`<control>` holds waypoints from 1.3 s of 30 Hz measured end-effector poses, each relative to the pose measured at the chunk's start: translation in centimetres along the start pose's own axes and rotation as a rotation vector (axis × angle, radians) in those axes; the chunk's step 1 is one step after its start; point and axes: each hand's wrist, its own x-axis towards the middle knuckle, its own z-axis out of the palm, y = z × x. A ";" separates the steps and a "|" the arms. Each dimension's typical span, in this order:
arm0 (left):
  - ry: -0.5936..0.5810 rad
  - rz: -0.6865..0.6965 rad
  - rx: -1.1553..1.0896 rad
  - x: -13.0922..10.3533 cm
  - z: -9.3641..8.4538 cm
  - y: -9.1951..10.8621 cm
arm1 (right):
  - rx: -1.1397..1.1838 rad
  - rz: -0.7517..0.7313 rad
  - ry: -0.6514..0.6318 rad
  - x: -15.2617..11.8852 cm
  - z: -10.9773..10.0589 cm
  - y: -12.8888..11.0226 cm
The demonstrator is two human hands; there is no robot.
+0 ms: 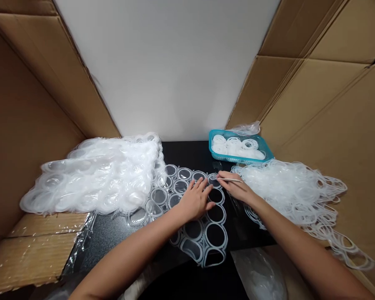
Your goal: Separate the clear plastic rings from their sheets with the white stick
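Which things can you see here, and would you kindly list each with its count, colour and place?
Ring sheet: at least one, see-through and white, centre
Stick: one, whitish, right of centre
Left pile: one, white, left
Right pile: one, white, right
Tray: one, blue, back right
Rings: many, white, in the tray
Plastic film: several pieces, see-through, behind tray, bottom edge, lower left
Table: one, black, underneath
Cardboard: several panels, brown, both sides
Wall: one, pale grey, back
Forearms: two, bare, from the bottom edge
Left hand: one, bare, on the ring sheet
Right hand: one, bare, holding the stick
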 end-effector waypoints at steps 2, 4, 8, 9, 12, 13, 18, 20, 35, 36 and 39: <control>0.020 -0.011 0.012 0.6 0.6 -0.3 | 0.057 0.037 -0.030 -0.1 0.7 0.1; 0.036 -0.007 0.013 0.6 1.4 -0.6 | 0.120 0.073 -0.043 -0.2 1.0 0.4; 0.056 0.007 0.008 -0.1 2.2 -1.0 | 0.211 0.103 -0.045 -0.3 1.2 1.0; 0.055 0.006 0.009 -0.2 2.2 -1.0 | 0.226 0.102 -0.043 -0.3 1.2 1.0; 0.047 0.001 0.010 -0.2 2.2 -1.0 | 0.263 0.100 -0.044 -0.3 1.4 1.3; 0.045 0.001 0.010 -0.1 2.2 -1.0 | 0.272 0.099 -0.046 -0.3 1.4 1.4; 0.043 -0.006 0.003 -0.1 1.9 -0.9 | 0.253 0.071 -0.041 -0.3 1.3 1.5; 0.046 -0.005 0.000 -0.2 1.9 -0.9 | 0.198 0.041 -0.035 -0.5 1.7 1.0; 0.083 -0.061 0.002 -1.2 -0.1 -2.2 | -0.223 -0.036 0.348 1.2 -1.9 0.9; 0.069 -0.076 0.001 -1.5 -0.1 -2.5 | -0.181 -0.070 0.272 1.7 -1.1 0.1; 0.045 -0.091 0.002 -2.4 0.6 -3.0 | -0.051 -0.107 0.075 2.8 1.8 -2.1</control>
